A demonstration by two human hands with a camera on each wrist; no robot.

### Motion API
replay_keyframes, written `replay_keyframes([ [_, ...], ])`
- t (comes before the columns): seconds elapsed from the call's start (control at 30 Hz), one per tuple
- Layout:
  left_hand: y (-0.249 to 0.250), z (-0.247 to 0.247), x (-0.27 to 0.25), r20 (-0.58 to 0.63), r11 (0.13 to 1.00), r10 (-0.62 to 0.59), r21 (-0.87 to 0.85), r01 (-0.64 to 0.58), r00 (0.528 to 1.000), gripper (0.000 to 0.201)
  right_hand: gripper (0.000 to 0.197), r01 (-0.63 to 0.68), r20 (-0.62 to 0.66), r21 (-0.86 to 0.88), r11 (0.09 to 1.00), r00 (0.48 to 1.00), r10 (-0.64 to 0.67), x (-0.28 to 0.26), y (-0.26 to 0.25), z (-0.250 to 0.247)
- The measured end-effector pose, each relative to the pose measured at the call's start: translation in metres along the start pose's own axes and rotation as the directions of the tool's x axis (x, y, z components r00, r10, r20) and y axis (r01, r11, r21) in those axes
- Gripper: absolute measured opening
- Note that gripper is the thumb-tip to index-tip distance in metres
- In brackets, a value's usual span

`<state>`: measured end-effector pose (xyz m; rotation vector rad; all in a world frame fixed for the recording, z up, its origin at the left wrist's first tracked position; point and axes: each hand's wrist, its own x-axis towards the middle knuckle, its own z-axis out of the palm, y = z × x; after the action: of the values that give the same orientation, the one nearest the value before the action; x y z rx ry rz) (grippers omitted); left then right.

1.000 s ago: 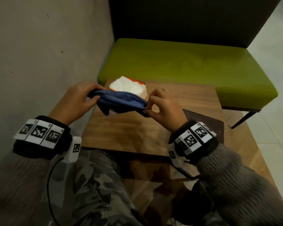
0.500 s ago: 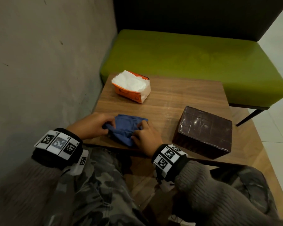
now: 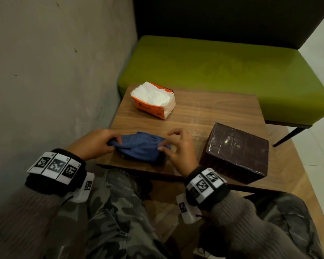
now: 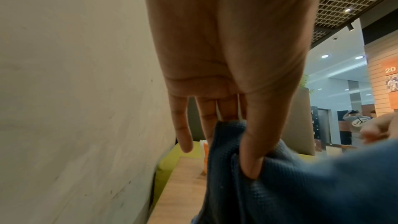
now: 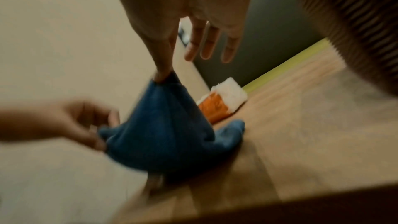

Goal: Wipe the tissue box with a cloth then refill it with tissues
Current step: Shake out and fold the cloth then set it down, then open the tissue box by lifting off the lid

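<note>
A blue cloth (image 3: 140, 149) lies bunched near the front edge of the wooden table (image 3: 204, 111). My left hand (image 3: 101, 142) pinches its left end, thumb pressed into the fabric (image 4: 247, 164). My right hand (image 3: 176, 146) pinches the right end (image 5: 165, 76) and lifts it slightly, other fingers spread. The dark brown tissue box (image 3: 236, 152) stands closed at the table's right front, a hand's width right of my right hand. An opened orange pack of white tissues (image 3: 153, 101) lies at the table's back left.
A grey wall (image 3: 54, 71) runs close along the table's left side. A green bench (image 3: 223, 71) with a dark backrest stands behind the table. My camouflage-trousered knees (image 3: 110, 212) are under the front edge.
The cloth came down from in front of the tissue pack to the table's front edge. Both hands have since drawn apart, stretching the cloth wider between them.
</note>
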<state>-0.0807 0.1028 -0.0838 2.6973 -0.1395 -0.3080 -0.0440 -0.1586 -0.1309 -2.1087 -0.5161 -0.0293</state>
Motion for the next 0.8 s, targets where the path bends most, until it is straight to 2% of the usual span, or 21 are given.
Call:
replay_keyframes([
  [0.03,-0.001,-0.003,-0.002,-0.011,1.000,-0.017,-0.004,0.017,1.000,0.023,0.007,0.019,-0.068,0.085,0.996,0.998,-0.013,-0.002,-0.003,-0.008],
  [0.07,-0.002,-0.004,-0.004,-0.011,0.999,-0.033,-0.011,0.033,0.999,0.022,0.007,0.039,-0.073,0.127,0.991,0.997,-0.030,-0.004,-0.005,-0.016],
  [0.1,-0.002,-0.007,-0.005,0.000,0.999,-0.043,-0.011,0.043,0.999,0.020,0.007,0.061,-0.018,0.142,0.988,0.998,-0.059,-0.007,-0.008,-0.023],
  [0.17,-0.003,-0.010,-0.008,0.037,0.999,-0.052,0.002,0.052,0.998,0.013,0.005,0.049,0.196,0.098,0.994,0.978,-0.068,-0.011,-0.011,-0.030],
  [0.2,-0.002,-0.010,-0.008,0.058,0.998,-0.055,0.017,0.054,0.997,0.010,0.005,0.010,0.275,0.060,0.998,0.961,-0.026,-0.011,-0.009,-0.029],
  [0.23,0.000,-0.010,-0.004,0.066,0.997,-0.064,0.042,0.061,0.996,0.014,0.005,-0.045,0.301,0.021,0.999,0.953,0.037,-0.008,-0.006,-0.026],
  [0.3,0.004,-0.005,0.010,0.010,0.988,-0.093,0.123,0.091,0.996,0.020,0.011,-0.195,0.245,-0.059,0.979,0.948,0.203,0.003,0.002,-0.016],
  [0.37,0.009,0.003,0.026,-0.090,0.969,-0.130,0.201,0.146,0.987,0.034,0.030,-0.305,0.184,-0.103,0.947,0.930,0.319,0.012,0.004,-0.005],
  [0.43,0.021,0.012,0.034,-0.114,0.956,-0.174,0.218,0.196,0.978,0.049,0.049,-0.275,0.151,-0.131,0.953,0.944,0.293,0.011,0.002,0.000],
  [0.47,0.027,0.017,0.036,-0.098,0.959,-0.172,0.212,0.190,0.980,0.052,0.052,-0.230,0.135,-0.140,0.963,0.959,0.248,0.007,-0.003,-0.003],
  [0.57,0.061,0.029,0.039,0.064,0.987,-0.067,0.151,0.057,0.996,0.051,0.043,-0.096,0.069,-0.179,0.979,0.992,0.110,-0.016,-0.016,-0.031],
  [0.63,0.091,0.036,0.046,0.162,0.994,0.048,0.088,-0.063,0.986,0.056,0.040,-0.041,-0.002,-0.250,0.967,0.999,0.042,-0.030,-0.017,-0.065],
  [0.7,0.122,0.047,0.058,0.191,0.988,0.152,-0.011,-0.152,0.970,0.071,0.057,-0.084,0.008,-0.411,0.908,0.995,0.095,-0.037,-0.009,-0.104],
  [0.77,0.149,0.061,0.072,0.204,0.977,0.206,-0.091,-0.190,0.957,0.098,0.091,-0.168,0.062,-0.586,0.793,0.966,0.250,-0.035,0.005,-0.140],
  [0.8,0.160,0.068,0.080,0.213,0.973,0.220,-0.115,-0.199,0.952,0.112,0.107,-0.207,0.089,-0.646,0.735,0.936,0.341,-0.033,0.013,-0.154],
])
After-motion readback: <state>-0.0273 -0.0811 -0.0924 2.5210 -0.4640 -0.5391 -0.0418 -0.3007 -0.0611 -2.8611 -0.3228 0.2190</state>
